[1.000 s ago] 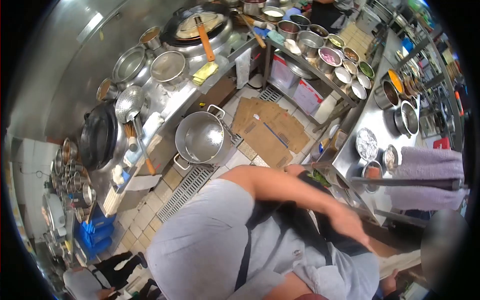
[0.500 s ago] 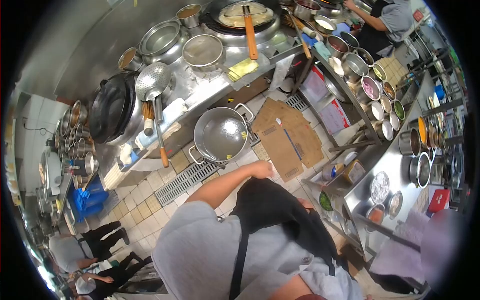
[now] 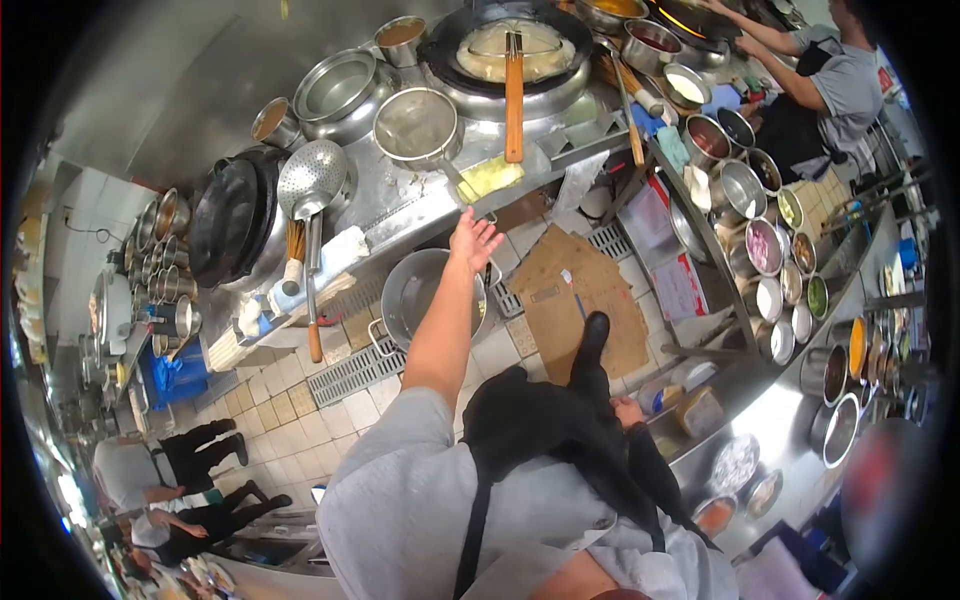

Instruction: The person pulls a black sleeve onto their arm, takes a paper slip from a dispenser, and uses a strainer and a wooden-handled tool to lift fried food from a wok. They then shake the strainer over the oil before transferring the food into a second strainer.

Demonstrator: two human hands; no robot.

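Reaches out with the left hand towards the front edge of the worktop, fingers spread well apart in an open grip, forearm over the large pot on the floor. Has the yellow cloth lying along that front edge, just beyond the grip and seemingly apart from it, near the handle of the strainer. Rests the right hand low beside dark clothing; cannot tell how far open that grip is
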